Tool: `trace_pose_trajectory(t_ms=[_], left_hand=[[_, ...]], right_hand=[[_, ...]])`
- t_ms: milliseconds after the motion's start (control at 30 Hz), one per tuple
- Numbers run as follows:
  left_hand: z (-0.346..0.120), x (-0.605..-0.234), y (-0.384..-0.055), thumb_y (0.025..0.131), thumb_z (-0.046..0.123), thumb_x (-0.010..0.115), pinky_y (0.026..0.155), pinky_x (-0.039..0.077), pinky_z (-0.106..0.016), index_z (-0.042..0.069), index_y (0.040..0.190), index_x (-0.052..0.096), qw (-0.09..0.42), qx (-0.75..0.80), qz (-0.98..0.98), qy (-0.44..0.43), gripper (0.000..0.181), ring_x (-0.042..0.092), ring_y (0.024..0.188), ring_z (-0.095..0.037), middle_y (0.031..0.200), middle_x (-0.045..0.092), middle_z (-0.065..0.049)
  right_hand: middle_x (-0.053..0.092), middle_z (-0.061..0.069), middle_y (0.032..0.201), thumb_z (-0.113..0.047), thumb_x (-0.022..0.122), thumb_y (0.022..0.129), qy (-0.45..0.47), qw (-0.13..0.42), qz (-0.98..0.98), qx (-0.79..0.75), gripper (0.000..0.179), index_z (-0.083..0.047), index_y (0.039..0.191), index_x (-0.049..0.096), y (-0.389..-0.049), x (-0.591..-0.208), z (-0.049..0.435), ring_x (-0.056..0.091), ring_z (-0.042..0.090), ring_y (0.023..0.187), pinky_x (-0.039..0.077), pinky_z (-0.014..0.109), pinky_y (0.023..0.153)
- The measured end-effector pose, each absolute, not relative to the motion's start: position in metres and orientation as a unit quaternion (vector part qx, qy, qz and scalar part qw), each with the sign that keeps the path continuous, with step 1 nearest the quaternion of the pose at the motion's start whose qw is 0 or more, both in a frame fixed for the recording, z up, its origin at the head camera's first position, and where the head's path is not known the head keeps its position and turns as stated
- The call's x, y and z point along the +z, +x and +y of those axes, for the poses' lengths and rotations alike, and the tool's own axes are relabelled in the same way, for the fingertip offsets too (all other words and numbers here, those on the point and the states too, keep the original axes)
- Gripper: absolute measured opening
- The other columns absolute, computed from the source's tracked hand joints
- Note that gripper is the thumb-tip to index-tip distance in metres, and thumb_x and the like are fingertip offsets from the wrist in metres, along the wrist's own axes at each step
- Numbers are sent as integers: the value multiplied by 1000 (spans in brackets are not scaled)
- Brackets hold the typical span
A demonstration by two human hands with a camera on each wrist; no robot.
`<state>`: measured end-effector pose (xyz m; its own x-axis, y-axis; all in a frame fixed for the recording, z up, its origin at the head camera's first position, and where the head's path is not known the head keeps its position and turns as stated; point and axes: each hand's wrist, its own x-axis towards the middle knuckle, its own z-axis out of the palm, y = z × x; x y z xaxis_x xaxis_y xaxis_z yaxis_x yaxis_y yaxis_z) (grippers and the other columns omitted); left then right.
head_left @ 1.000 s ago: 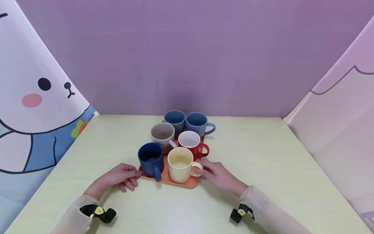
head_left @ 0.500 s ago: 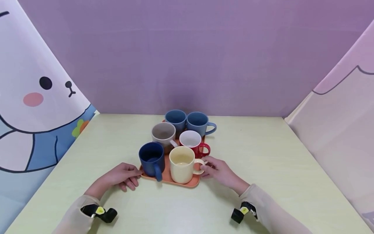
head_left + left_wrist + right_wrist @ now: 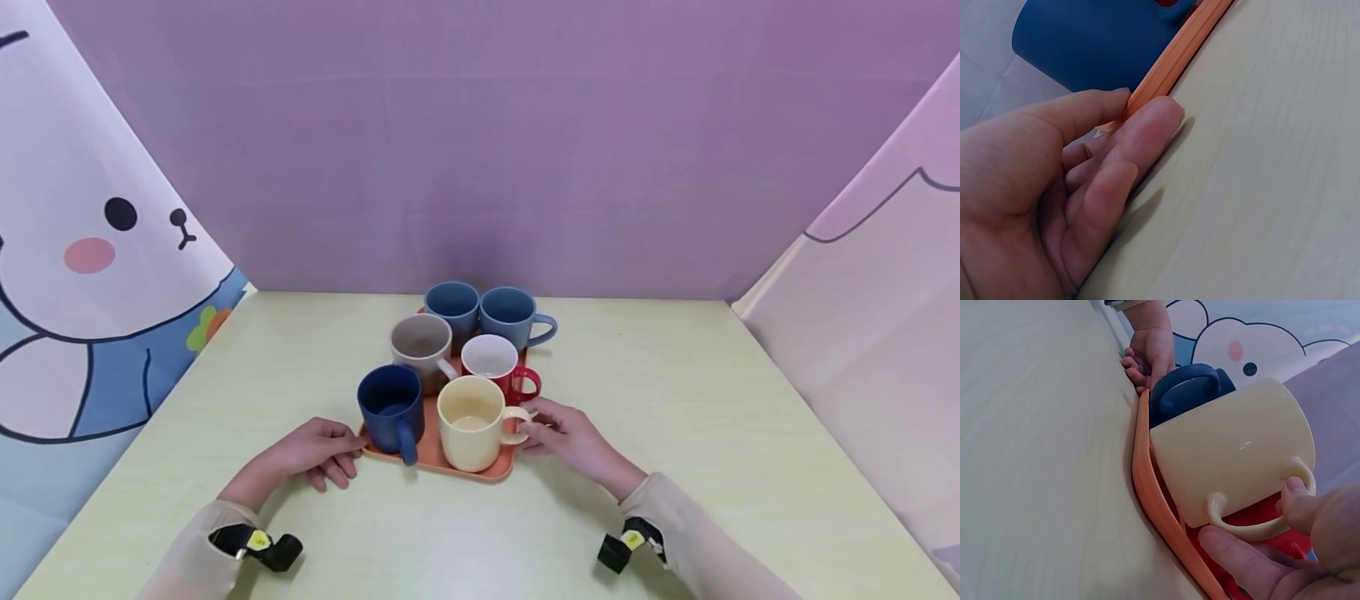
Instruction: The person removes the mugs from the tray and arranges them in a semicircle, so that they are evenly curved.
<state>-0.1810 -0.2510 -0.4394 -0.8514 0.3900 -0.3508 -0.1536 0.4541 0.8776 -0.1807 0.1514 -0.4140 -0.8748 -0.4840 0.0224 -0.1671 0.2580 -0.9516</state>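
Note:
On an orange tray (image 3: 431, 460) stand several mugs. My right hand (image 3: 568, 437) pinches the handle of the cream mug (image 3: 1235, 450) at the tray's front right, the thumb on one side and the fingers on the other. At the front left corner, my left hand (image 3: 315, 452) pinches the tray rim between thumb and fingers; the left wrist view shows the orange rim (image 3: 1166, 65) there, beside the dark blue mug (image 3: 1094, 47). Behind the cream mug is a red mug (image 3: 489, 357) with a white inside. Its lower part is partly hidden.
A grey-brown mug (image 3: 422, 343) stands behind the dark blue one. Two lighter blue mugs (image 3: 452, 307) fill the tray's back end, near the purple backdrop (image 3: 480, 150). The pale wooden table (image 3: 660, 375) extends on both sides of the tray.
My right hand has shifted slightly right, and the cream mug with its handle has moved a little that way too. My left hand has kept its hold on the tray rim.

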Motion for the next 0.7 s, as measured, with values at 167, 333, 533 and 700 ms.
trace_pose_trajectory(t_ms=[167, 333, 533, 700], left_hand=[[-250, -439, -180, 102, 29, 57, 46, 49, -24, 0, 93, 65, 260, 518, 812, 72, 31, 70, 63, -14, 75, 71, -5], [-250, -438, -180, 102, 29, 58, 46, 49, -24, 0, 93, 65, 262, 518, 812, 68, 31, 69, 62, -14, 75, 71, -5], [-250, -440, -180, 102, 29, 57, 46, 49, -25, 0, 95, 65, 260, 516, 813, 68, 32, 69, 62, -14, 76, 71, -5], [-251, -442, -181, 103, 29, 56, 46, 50, -25, -1, 95, 65, 258, 517, 813, 68, 32, 69, 62, -14, 76, 70, -5]], right_hand=[[63, 28, 113, -2, 57, 100, -209, 142, 777, -577, 23, 6, 122, 59, -180, -412, 154, 70, 38, 95, 58, 38, 78], [63, 26, 108, 0, 58, 99, -215, 142, 770, -584, 25, 10, 123, 57, -177, -409, 158, 69, 36, 95, 58, 40, 78], [63, 24, 105, 0, 58, 99, -212, 133, 768, -589, 25, 12, 120, 56, -176, -408, 166, 69, 33, 94, 58, 37, 78], [62, 22, 104, 0, 58, 99, -197, 130, 776, -585, 22, 11, 119, 57, -175, -409, 175, 69, 32, 94, 58, 36, 78]])
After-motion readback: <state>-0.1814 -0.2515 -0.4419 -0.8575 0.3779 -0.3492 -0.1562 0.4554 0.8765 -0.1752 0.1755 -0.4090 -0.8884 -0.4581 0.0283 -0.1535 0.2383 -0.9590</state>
